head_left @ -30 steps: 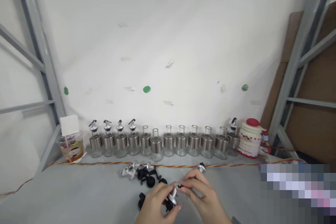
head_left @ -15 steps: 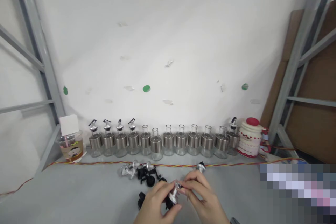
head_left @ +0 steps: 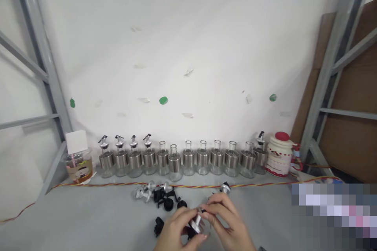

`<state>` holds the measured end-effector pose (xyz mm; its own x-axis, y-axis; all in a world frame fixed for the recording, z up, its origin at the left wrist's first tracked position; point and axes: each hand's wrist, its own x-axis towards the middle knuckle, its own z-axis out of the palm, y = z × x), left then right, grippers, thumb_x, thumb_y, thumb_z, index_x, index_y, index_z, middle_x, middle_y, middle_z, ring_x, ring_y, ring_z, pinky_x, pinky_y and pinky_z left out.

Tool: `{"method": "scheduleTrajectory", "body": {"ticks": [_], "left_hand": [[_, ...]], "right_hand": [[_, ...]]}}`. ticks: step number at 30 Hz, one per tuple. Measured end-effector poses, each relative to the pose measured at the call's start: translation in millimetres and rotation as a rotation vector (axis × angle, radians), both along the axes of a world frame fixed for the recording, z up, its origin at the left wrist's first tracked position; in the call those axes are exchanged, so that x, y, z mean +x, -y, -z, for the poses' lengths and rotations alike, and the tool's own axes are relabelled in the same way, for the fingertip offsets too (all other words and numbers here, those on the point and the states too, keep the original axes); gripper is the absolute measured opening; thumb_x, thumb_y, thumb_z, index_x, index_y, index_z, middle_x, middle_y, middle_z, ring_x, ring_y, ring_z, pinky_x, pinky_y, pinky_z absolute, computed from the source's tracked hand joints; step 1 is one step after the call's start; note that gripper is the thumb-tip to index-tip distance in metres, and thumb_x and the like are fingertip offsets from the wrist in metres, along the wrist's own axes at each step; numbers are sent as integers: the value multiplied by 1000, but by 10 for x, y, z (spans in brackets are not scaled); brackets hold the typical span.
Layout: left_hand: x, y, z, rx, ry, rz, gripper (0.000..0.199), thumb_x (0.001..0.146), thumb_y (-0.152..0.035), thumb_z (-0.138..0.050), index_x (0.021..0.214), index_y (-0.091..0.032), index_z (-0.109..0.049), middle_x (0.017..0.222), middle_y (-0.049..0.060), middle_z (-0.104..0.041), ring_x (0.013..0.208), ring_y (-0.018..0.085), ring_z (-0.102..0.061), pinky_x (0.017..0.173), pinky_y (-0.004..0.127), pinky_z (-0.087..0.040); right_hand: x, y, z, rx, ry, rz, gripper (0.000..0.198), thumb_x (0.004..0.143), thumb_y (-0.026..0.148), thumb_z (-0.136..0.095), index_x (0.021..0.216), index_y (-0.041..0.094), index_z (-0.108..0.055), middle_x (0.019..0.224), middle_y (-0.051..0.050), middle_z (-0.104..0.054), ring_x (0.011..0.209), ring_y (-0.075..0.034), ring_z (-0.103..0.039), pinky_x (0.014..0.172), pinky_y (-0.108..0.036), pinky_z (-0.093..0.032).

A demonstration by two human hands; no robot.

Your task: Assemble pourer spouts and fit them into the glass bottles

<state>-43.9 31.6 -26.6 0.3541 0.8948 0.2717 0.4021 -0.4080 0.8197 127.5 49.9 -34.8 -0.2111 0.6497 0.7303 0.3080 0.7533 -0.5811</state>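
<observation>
My left hand (head_left: 176,230) is closed around a silver pourer spout (head_left: 196,225) with a black stopper base, low in the middle of the view. At the spout's upper tip, the fingers of my right hand (head_left: 229,222) pinch together on a small dark piece, mostly hidden by the fingertips. Just beyond my right hand lies another silver-and-black pourer (head_left: 225,188). Loose silver spout parts (head_left: 143,193) and black stopper pieces (head_left: 168,204) lie in a heap beyond my left hand. One more black piece (head_left: 159,226) rests to its left.
Along the wall stands a row of glass bottles with metal bands; some are uncapped (head_left: 203,157), others carry pourers (head_left: 106,159). A drink cup (head_left: 79,168) is at the left end, a cream jar with a red lid (head_left: 279,155) at the right. A twisted wire (head_left: 118,184) crosses the grey table.
Both hands stay together at the spout, with small finger shifts. The spout has tilted and moved slightly lower. The view has shifted slightly.
</observation>
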Motion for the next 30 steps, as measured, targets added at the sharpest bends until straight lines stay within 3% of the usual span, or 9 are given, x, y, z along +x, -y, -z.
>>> {"method": "scheduleTrajectory", "body": {"ticks": [6, 14, 18, 22, 25, 27, 30], "left_hand": [[4, -38, 57, 7, 1, 11, 34, 73, -27, -60, 107, -19, -62, 92, 11, -62, 82, 21, -60, 62, 23, -51], [33, -8, 108, -1, 72, 30, 28, 77, -28, -57, 102, -16, -65, 91, 12, -66, 83, 21, -62, 73, 25, -48], [5, -72, 193, -70, 254, -124, 33, 74, -34, -60, 101, -17, -64, 98, 13, -65, 86, 24, -62, 69, 29, -51], [-93, -233, 134, -220, 613, -377, 47, 64, -49, -64, 96, -14, -60, 83, 9, -66, 68, 21, -63, 42, 25, -48], [-195, -351, -8, -364, 786, -464, 53, 48, -55, -72, 79, -14, -58, 63, 3, -63, 52, 16, -59, 32, 19, -36], [-258, -400, -83, -418, 798, -479, 50, 50, -54, -71, 75, -14, -57, 54, -1, -59, 43, 11, -54, 31, 17, -31], [-318, -428, -113, -413, 759, -495, 49, 55, -44, -73, 89, -14, -55, 50, -5, -57, 39, 7, -50, 35, 15, -31]], "right_hand": [[44, 14, -37, 98, 147, -36, 29, 83, 12, -49, 108, 24, -56, 92, -6, -54, 83, -16, -57, 73, -26, -51], [-15, 97, -65, 12, 133, -125, 33, 85, 10, -44, 113, 27, -48, 99, -5, -52, 89, -14, -55, 80, -23, -47], [17, 47, -79, -85, 296, -143, 45, 86, 16, -44, 128, 31, -38, 115, -7, -46, 99, -16, -52, 88, -27, -44], [29, -110, -107, -198, 347, 15, 54, 87, 20, -44, 136, 28, -24, 124, -9, -42, 112, -19, -43, 96, -33, -36], [-15, -258, -112, -224, 388, 104, 49, 83, 11, -44, 130, 24, -38, 118, -9, -48, 111, -19, -43, 98, -34, -34], [-75, -346, -115, -216, 479, 43, 47, 77, 3, -44, 121, 22, -50, 114, -8, -51, 108, -20, -45, 96, -33, -34], [-210, -453, -126, -238, 569, -75, 45, 73, 1, -46, 113, 18, -57, 109, -9, -54, 103, -20, -49, 93, -30, -36]]}}
